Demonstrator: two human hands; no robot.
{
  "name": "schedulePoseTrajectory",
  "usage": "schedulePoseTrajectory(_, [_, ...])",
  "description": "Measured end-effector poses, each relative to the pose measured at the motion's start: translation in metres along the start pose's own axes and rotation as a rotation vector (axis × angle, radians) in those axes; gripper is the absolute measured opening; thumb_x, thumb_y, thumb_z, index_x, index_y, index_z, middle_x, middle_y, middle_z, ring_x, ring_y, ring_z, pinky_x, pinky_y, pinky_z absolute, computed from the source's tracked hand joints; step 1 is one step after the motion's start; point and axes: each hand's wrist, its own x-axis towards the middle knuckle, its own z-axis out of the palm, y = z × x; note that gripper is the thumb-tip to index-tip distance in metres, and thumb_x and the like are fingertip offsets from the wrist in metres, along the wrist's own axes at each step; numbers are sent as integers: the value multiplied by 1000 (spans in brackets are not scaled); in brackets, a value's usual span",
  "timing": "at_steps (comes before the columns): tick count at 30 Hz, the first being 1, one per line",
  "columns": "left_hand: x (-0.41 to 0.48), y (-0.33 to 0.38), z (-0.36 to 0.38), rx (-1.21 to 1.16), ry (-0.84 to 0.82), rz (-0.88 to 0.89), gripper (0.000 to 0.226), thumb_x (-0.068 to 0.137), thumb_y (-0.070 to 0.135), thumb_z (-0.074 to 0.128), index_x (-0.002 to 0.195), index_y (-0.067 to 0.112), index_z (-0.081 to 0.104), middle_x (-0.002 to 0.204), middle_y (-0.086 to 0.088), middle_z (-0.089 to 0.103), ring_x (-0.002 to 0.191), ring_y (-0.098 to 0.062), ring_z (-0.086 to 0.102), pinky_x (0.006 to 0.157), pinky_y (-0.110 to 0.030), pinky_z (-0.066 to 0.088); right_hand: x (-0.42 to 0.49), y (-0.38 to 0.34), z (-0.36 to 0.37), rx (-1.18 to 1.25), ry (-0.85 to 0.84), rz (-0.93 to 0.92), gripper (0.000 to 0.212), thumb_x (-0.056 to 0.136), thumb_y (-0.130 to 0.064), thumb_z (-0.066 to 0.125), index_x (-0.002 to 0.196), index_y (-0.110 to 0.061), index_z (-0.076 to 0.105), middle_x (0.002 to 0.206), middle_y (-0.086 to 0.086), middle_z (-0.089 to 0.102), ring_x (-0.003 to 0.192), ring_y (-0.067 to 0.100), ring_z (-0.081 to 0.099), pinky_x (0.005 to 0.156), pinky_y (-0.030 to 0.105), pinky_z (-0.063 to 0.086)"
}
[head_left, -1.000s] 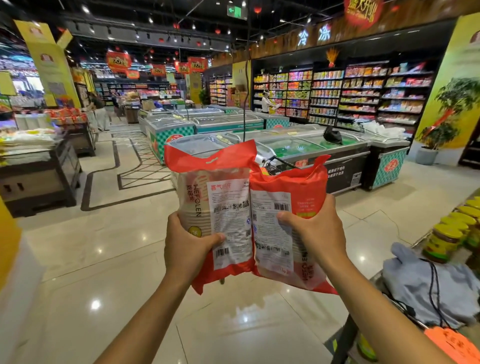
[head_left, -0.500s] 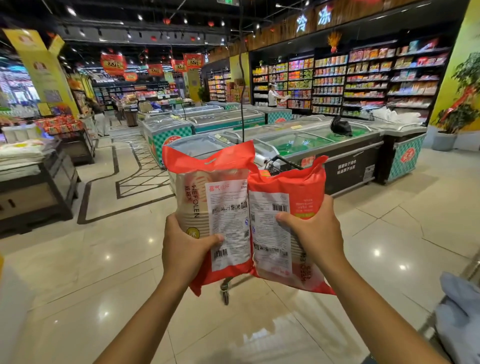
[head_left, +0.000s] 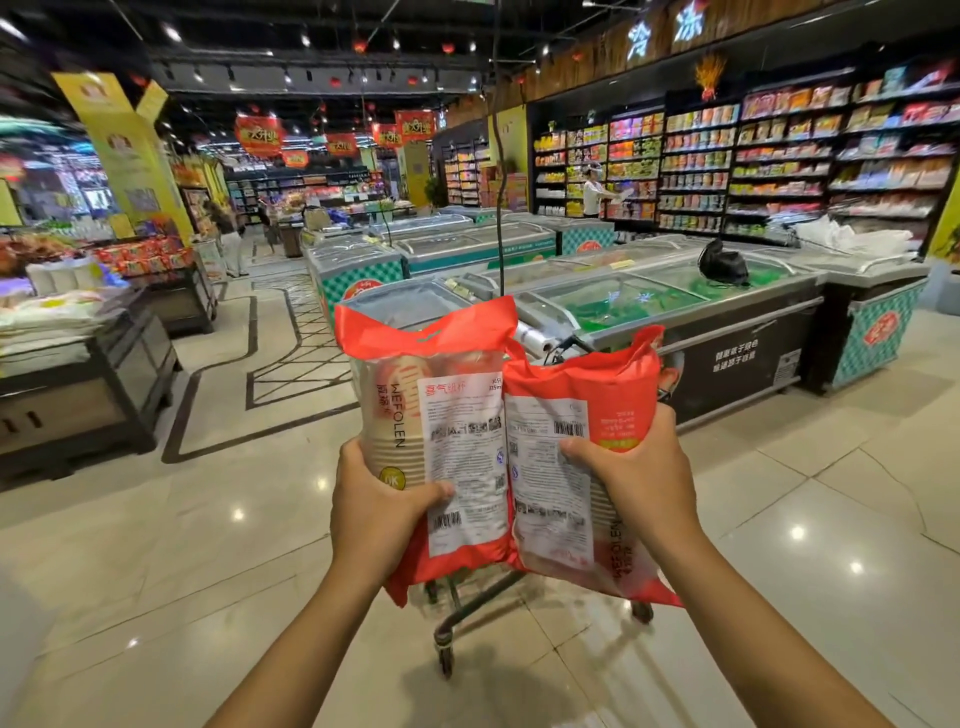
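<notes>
Your left hand (head_left: 379, 512) and right hand (head_left: 636, 493) each grip one red pack of paper cups (head_left: 447, 441); both are above the cart (head_left: 467, 618), not yet placed inside.

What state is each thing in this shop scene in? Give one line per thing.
Left cup pack, sealed, gripped by the left hand.
Right cup pack, sealed, gripped by the right hand.
Shopping cart, standing behind the packs, unheld.
Chest freezer, glass lid closed.
</notes>
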Motion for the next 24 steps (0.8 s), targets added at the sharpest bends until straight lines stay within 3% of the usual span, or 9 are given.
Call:
schedulePoseTrajectory(6, [58, -8, 47, -4, -9, -16, 89, 40, 41, 91, 117, 34, 46, 110, 12, 68, 96, -13, 70, 83, -50, 62, 69, 19, 21, 15, -15, 2, 67, 65, -47, 91, 111, -34, 45, 100, -15, 63, 91, 12, 64, 82, 42, 55])
schedulePoseTrajectory(10, [105, -17, 83, -10, -1, -12, 91, 37, 46, 90, 116, 32, 46, 110, 10, 68, 96, -14, 70, 84, -50, 60, 124, 37, 44, 4, 3, 22, 67, 58, -51, 91, 106, -36, 46, 98, -15, 66, 89, 15, 66, 85, 48, 56])
schedulePoseTrajectory(14, [164, -32, 124, -35, -16, -32, 83, 46, 31, 97, 113, 32, 48, 109, 8, 68, 95, -16, 70, 85, -50, 60, 189, 53, 69, -20, 1, 30, 68, 50, -58, 87, 102, -40, 47, 96, -14, 69, 89, 14, 68, 85, 49, 57])
schedulePoseTrajectory(16, [195, -36, 146, -49, -25, -38, 80, 41, 39, 93, 107, 35, 47, 107, 8, 68, 93, -17, 70, 84, -51, 59, 224, 59, 79, -36, 9, 29, 67, 52, -57, 88, 103, -40, 47, 97, -14, 69, 88, 13, 68, 85, 49, 57])
schedulePoseTrajectory(21, [266, -40, 190, -75, -36, -37, 88, 41, 40, 94, 115, 31, 48, 108, 9, 68, 95, -18, 69, 87, -50, 58, 302, 67, 107, -62, 19, 1, 67, 55, -54, 90, 106, -39, 49, 97, -15, 67, 87, 13, 68, 84, 50, 58])
schedulePoseTrajectory(24, [306, -43, 209, -73, -60, -45, 75, 54, 22, 100, 108, 31, 49, 104, 8, 68, 92, -17, 69, 87, -51, 58, 338, 74, 120, -68, 25, -7, 66, 56, -52, 91, 107, -37, 51, 96, -15, 68, 86, 12, 68, 83, 48, 58])
